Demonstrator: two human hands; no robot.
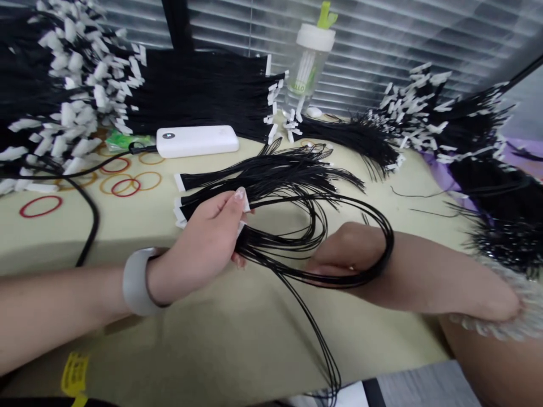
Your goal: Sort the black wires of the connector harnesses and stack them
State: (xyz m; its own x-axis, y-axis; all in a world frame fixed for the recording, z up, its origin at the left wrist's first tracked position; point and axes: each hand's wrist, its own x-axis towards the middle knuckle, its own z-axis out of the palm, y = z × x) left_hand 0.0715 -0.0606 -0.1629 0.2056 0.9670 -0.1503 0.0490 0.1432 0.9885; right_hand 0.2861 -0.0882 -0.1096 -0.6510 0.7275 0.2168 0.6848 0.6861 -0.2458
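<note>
Left hand (207,237): grips black wire bundle (271,186) at frame centre, on the tabletop (237,333).
Right hand (343,249): loosely curled inside the wire loop.
Around: power bank (197,141), rubber bands (123,182) upper left.
Bottle (309,62): top centre, contents unclear.

No text reads clearly (the yellow sticker (74,374) perhaps bears print).

Black cords (292,226) with white end tags loop across a pale yellow-beige desk (237,328). Heaps of black cord bundles (199,90) speckled with white tags line the far edge. A white power bank (197,141) trails a black cable (87,215), beside a green packet (123,139). Red, orange and yellow rubber bands (125,183) dot the desk. A clear bottle (306,68) carries a white cap and lime-green spout. A grey wristband (136,281) circles the left wrist; a yellow label (74,374) marks the desk's near edge, and purple fabric (441,175) shows at right.
</note>
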